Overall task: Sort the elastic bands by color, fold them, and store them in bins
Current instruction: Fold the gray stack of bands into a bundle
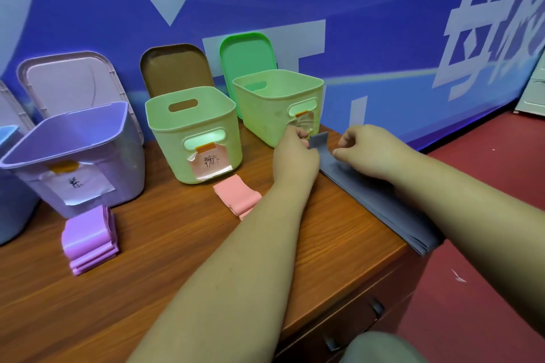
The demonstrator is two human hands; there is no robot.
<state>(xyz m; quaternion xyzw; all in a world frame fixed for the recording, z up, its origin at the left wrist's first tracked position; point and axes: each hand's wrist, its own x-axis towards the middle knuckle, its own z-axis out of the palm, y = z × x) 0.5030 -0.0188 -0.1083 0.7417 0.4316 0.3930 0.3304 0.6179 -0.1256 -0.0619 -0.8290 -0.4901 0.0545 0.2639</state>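
A long stack of grey elastic bands (pixel 380 200) lies along the table's right edge, its near end hanging past the corner. My left hand (pixel 295 153) pinches the far end of the top grey band, which is lifted and curled up. My right hand (pixel 368 150) pinches the same band end from the right, over the stack. A folded pink band (pixel 237 196) lies before the middle green bin (pixel 194 132). A folded pile of purple bands (pixel 90 240) sits in front of the purple bin (pixel 73 156). A second green bin (pixel 277 103) stands just behind my hands.
The wooden table (pixel 177 244) has drawers with handles at its right front. Bin lids lean on the blue wall behind the bins. A blue bin (pixel 11 191) shows at the left edge. Red floor lies to the right.
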